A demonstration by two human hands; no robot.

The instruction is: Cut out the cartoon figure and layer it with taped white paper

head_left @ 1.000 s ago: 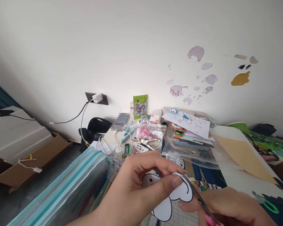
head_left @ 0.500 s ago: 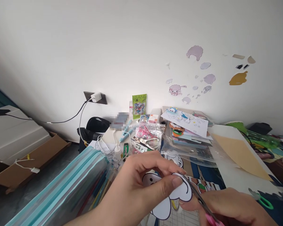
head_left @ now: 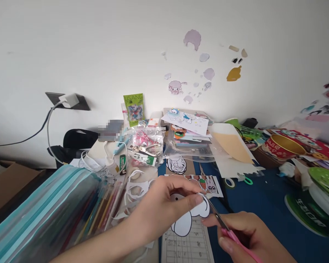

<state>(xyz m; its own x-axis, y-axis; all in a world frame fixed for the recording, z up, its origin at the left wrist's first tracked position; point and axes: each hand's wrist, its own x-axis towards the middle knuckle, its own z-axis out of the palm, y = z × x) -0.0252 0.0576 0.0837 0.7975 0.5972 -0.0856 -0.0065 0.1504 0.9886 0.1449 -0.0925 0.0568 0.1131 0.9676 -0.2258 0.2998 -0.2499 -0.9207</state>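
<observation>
My left hand (head_left: 161,208) pinches a white paper cutout (head_left: 188,215) with black outlines, thumb and fingers closed on its upper edge. My right hand (head_left: 246,233) grips pink-handled scissors (head_left: 222,223), whose blades meet the right edge of the cutout. Both hands hover low over a blue table surface (head_left: 263,204), above a lined paper sheet (head_left: 188,244).
A clear zip pouch with pens (head_left: 57,215) lies at the left. Beyond the hands lie a printed sticker sheet (head_left: 205,182), bags of craft items (head_left: 148,142), stacked papers (head_left: 189,126), a tan sheet (head_left: 233,148), green-handled scissors (head_left: 245,179) and a red-gold bowl (head_left: 282,146). A charger cable (head_left: 48,124) hangs from the wall socket.
The view has swung to the right and down, showing more of the table's right side. Both hands keep their hold on the cutout and the scissors, now nearer the table.
</observation>
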